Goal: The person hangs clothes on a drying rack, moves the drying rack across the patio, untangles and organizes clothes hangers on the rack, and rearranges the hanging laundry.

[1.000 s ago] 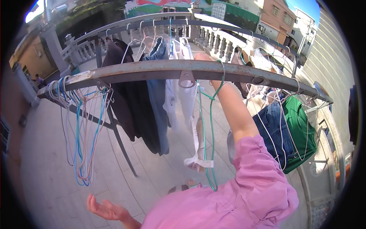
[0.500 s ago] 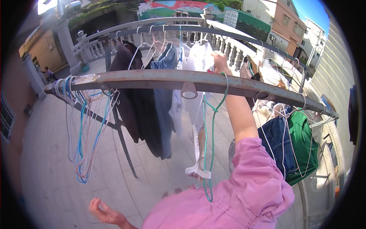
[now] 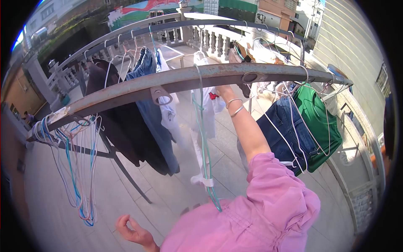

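Observation:
My right hand (image 3: 225, 90) is at the right edge of a white garment (image 3: 203, 109) with a small red patch, which hangs from the far rail. The front rail and the cloth hide most of its fingers, so their grip does not show. Two bangles circle that wrist. My left hand (image 3: 133, 230) is low in front of me, fingers loosely bent and apart, holding nothing. Between me and the white garment, a green hanger (image 3: 203, 138) dangles from the front rail, with a white strap across its lower part.
The rusty front rail (image 3: 184, 80) crosses before me. Bunched wire hangers (image 3: 79, 176) hang at its left end. Dark clothes (image 3: 130, 130) and blue jeans (image 3: 153, 113) hang left; denim (image 3: 283, 130) and a green garment (image 3: 317, 122) hang right. A balustrade (image 3: 216, 42) stands behind.
My right hand has moved down from the top of the white garment to its right edge. My view has turned right, and my left hand stays low and apart from things.

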A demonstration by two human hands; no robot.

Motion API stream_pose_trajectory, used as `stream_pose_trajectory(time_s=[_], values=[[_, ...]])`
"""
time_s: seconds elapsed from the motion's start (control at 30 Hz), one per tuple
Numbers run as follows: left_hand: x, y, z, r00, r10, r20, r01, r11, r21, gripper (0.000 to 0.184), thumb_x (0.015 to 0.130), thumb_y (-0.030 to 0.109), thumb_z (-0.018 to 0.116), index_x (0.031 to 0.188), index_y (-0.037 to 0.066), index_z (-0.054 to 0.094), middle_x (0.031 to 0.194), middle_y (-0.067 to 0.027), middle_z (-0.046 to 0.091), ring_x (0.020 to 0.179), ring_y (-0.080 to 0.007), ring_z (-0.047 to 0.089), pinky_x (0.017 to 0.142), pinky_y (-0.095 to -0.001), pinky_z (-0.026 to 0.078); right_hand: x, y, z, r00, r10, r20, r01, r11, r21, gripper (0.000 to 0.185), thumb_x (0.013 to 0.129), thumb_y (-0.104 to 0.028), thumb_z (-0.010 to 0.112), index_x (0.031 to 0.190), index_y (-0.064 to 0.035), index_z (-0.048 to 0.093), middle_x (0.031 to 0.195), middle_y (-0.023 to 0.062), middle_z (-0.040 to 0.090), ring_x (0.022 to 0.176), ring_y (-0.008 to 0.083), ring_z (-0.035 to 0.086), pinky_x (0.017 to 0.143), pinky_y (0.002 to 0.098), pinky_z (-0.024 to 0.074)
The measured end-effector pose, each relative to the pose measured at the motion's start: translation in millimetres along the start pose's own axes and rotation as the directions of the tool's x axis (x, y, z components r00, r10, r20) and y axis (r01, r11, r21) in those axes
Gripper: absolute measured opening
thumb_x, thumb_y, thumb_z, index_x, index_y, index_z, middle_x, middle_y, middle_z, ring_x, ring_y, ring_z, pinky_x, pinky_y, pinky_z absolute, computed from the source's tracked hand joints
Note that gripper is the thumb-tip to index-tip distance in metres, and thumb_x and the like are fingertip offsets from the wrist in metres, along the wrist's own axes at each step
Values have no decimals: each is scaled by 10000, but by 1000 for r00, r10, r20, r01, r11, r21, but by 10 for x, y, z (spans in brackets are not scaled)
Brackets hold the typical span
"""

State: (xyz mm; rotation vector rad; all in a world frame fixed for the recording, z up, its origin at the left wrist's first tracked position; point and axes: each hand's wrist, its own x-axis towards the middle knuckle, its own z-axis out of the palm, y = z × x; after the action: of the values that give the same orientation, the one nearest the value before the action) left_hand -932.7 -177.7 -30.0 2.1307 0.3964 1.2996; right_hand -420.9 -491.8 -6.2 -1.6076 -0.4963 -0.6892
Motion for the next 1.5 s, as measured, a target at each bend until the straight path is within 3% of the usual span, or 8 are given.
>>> stream_pose_trajectory(time_s=[0.03,0.07,0.13,0.63,1.23,1.3,1.43,1.5], values=[[14,14,48,1000,-3,24,4,999,-48,105,827,-40,475,903,-4,537,921,-101,519,866,-204,503,788,-312,418,-162,-291,-55,994,-105,-25,99,981,-168,233,850,-121,547,1029,25,582,1014,121,609,966,237,531,866,371,408],[26,26,100,999,-4,51,9,995,-97,109,805,-45,486,886,0,543,892,-100,525,859,-219,503,779,-323,411,-313,-716,-29,988,-70,-136,76,997,36,134,803,-84,582,881,25,587,833,72,604,784,160,535,688,314,431],[54,43,213,994,11,109,9,983,-184,114,781,-56,503,866,3,552,851,-94,537,835,-226,507,754,-325,408,-467,-694,-176,975,217,-40,-209,968,141,132,761,-69,589,682,-21,496,583,-61,426,538,22,338,461,226,263],[442,689,1038,910,260,322,52,700,-713,141,766,-100,558,876,-11,561,824,-69,568,721,-147,513,669,-245,417,-1961,-2506,-1023,883,465,-63,-458,884,98,79,794,-73,593,763,-35,531,681,-47,476,617,20,404,532,195,320],[316,588,1032,840,492,228,-170,637,-752,181,724,-126,581,847,3,554,808,-78,561,678,-156,528,620,-237,428,-3433,-3545,-2020,838,546,-22,-545,838,18,142,702,-88,648,765,-3,553,638,-29,504,567,22,444,497,171,290],[174,610,943,788,616,12,-374,494,-785,189,702,-105,591,834,27,560,792,-73,557,648,-180,543,573,-241,436,-3602,-3723,-2082,856,515,-53,-514,857,22,158,678,-97,658,733,7,552,628,-14,515,555,37,444,488,182,288],[77,966,743,303,936,-182,-387,-54,-921,259,684,-29,613,935,27,588,875,-97,604,762,-229,627,606,-267,505,-3905,-3950,-2251,880,476,2,-475,878,64,174,631,-94,673,673,24,552,613,29,534,529,73,445,475,212,296],[-197,1094,944,386,914,-122,-397,45,-917,302,696,-7,630,993,1,578,946,-132,605,834,-256,628,661,-289,520,-3991,-4031,-2337,879,472,65,-476,876,78,179,609,-76,682,671,35,557,598,57,538,521,92,453,466,230,303]])
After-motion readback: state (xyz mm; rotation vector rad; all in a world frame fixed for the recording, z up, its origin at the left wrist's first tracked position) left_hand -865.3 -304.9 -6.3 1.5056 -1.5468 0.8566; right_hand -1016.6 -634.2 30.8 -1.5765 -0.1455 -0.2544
